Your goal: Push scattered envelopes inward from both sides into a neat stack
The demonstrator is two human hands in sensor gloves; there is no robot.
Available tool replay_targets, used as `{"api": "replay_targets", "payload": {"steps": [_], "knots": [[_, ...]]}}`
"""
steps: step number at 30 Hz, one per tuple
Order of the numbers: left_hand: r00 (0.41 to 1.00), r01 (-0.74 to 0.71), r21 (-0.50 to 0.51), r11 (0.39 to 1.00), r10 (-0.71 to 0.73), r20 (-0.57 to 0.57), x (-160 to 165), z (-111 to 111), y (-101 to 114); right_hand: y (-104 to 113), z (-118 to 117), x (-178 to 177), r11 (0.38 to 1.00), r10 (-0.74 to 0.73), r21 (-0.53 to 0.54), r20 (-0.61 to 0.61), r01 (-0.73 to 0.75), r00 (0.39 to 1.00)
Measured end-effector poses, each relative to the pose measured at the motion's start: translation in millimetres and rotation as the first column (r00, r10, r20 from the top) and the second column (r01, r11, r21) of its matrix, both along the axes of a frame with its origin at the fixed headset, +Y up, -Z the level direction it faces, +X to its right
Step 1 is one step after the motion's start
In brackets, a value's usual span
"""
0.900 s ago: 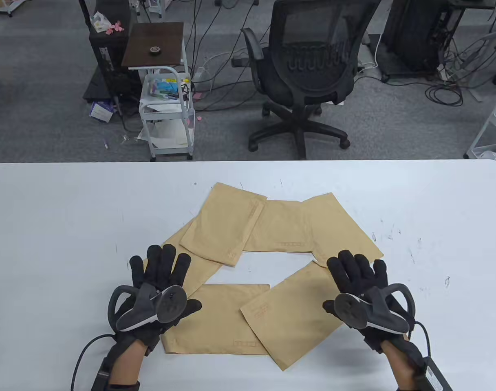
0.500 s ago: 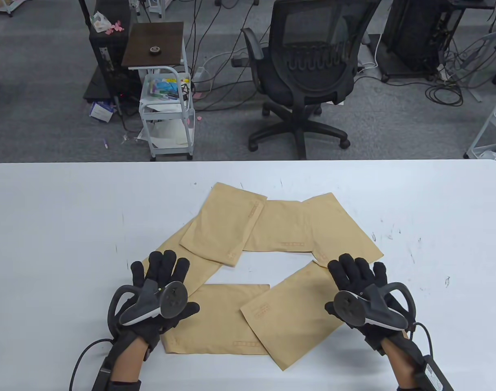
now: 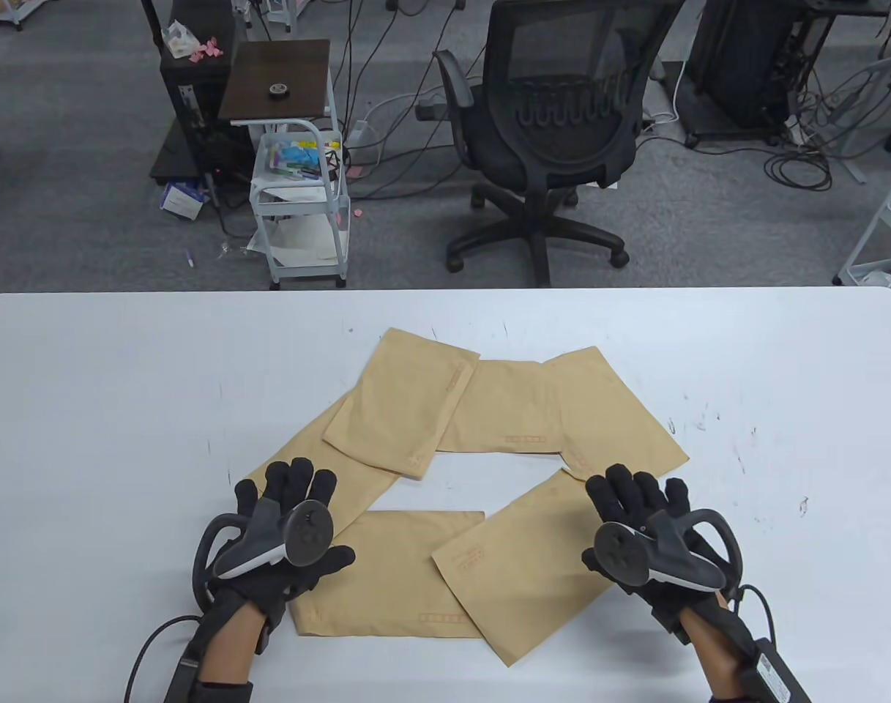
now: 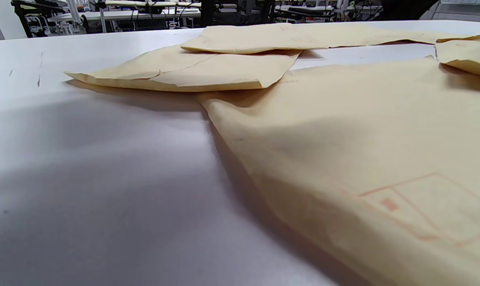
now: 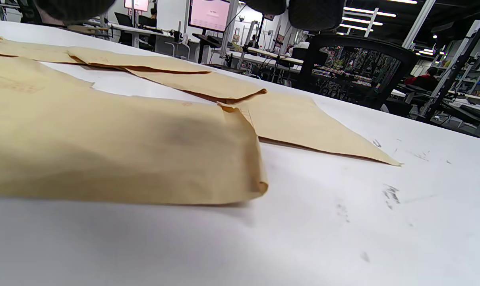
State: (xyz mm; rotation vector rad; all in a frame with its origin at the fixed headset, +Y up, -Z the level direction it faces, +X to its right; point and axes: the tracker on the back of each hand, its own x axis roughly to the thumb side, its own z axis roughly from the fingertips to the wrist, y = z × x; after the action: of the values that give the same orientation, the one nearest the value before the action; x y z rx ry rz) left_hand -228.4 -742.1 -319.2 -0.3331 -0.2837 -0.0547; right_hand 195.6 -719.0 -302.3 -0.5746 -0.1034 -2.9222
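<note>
Over envelopes (image 3: 408, 571): both hands spread.

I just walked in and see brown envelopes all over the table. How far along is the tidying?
Barely begun. Nothing is stacked yet: the envelopes lie fanned in a loose ring around a bare patch of the table, only overlapping at corners. In hand: the left hand and right hand sit open at the ring's two outer sides. Left: pushing everything inward and squaring the pile.

Tan envelopes (image 3: 408, 571) printed with faint red boxes are spread over a white table (image 3: 86, 410) marked with dark scuffs, flanked by black-gloved hands (image 3: 288, 527).
</note>
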Motion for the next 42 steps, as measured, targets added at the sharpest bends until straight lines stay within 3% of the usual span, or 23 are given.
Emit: {"api": "replay_targets", "payload": {"steps": [18, 20, 24, 26, 28, 29, 31, 32, 34, 38, 40, 42], "knots": [[0.999, -0.02, -0.058, 0.998, 0.017, -0.042, -5, -7, -6, -5, -3, -1, 0.999, 0.007, -0.046, -0.001, -0.007, 1.0], [0.996, -0.052, -0.111, 0.992, 0.044, -0.071, -11, -18, -9, -5, -10, 1, 0.997, -0.017, -0.071, 0.009, 0.018, 1.0], [0.975, -0.17, -0.338, 0.926, 0.107, -0.197, -24, -45, -23, -12, -43, 8, 0.957, -0.061, -0.273, 0.133, 0.096, 0.989], [0.973, -0.189, -0.361, 0.913, 0.124, -0.197, -23, -52, -33, -21, -59, 11, 0.943, -0.041, -0.319, 0.177, 0.097, 0.983], [0.975, -0.192, -0.335, 0.923, 0.141, -0.169, -17, -54, -46, -34, -73, 12, 0.941, -0.017, -0.327, 0.201, 0.084, 0.98], [0.986, -0.126, -0.33, 0.935, 0.081, -0.145, -14, -54, -53, -46, -76, 12, 0.94, -0.01, -0.331, 0.216, 0.083, 0.976], [0.995, -0.011, -0.295, 0.955, -0.019, -0.1, -9, -52, -54, -65, -76, 7, 0.926, 0.059, -0.377, 0.172, 0.01, 0.983], [0.996, -0.025, -0.253, 0.967, 0.001, -0.094, -7, -51, -52, -67, -74, 6, 0.926, 0.093, -0.376, 0.163, -0.025, 0.982], [0.993, -0.07, -0.17, 0.983, 0.054, -0.101, 1, -48, -50, -61, -68, -2, 0.957, 0.023, -0.29, 0.143, 0.019, 0.989], [0.998, 0.028, -0.088, 0.996, -0.032, -0.047, 25, -42, -43, -57, -61, -22, 0.987, 0.033, -0.16, 0.106, -0.015, 0.994], [0.998, 0.056, 0.01, 0.998, -0.056, -0.025, 38, -40, -35, -53, -61, -31, 0.985, 0.081, -0.161, 0.092, -0.065, 0.992], [0.998, 0.065, -0.008, 0.998, -0.065, -0.014, 41, -40, -29, -45, -62, -30, 0.972, 0.092, -0.221, 0.076, -0.073, 0.993]]}}
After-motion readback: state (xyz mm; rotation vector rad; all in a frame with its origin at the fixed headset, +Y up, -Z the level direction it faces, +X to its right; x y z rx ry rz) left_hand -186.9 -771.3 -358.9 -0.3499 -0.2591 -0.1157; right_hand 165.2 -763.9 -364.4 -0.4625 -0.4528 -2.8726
